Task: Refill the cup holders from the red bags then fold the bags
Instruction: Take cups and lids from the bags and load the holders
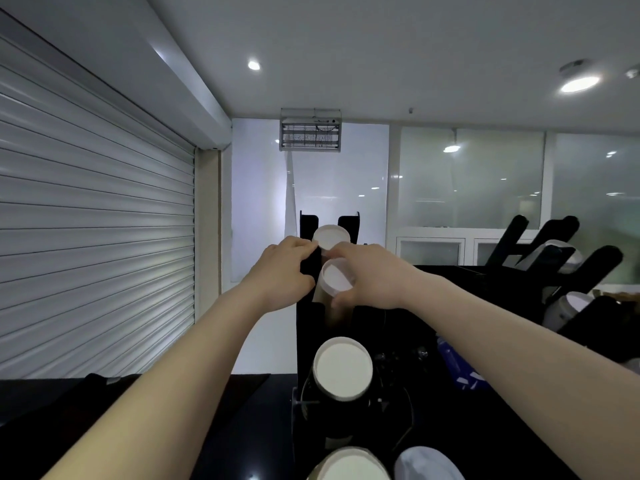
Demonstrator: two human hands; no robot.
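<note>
Both my arms reach forward to the black cup holder (308, 317) that stands on the dark counter (242, 427).

My left hand (282, 268) is curled around the holder's left black upright, fingers wrapped narrow on that edge, thumb below. It grips the holder, not a cup.

My right hand (372, 277) is closed on a brown paper cup stack (334, 285). Thumb is under the white rim, the fingers (346, 252) curve over the top of it. The stack sits tilted in the middle slot, white rim facing me, right between my two hands.

Just above my fingertips, another white-rimmed cup stack (331, 236) sits in the upper slot, touching or nearly touching my right fingers; cannot tell which.

Below my wrists, nearer to me, a dark cup stack (341, 368) with a white rim lies in a lower slot. Further down at the frame bottom there are two more white rims (349, 465), partly cut off.

Well off to the right of my right forearm stands a second black angled rack (588, 271) with pale cups in it. A blue item (460, 365) lies just under my right forearm; too dark to identify.

Left of my left arm is a closed white roller shutter (97, 237). No red bags in view.
</note>
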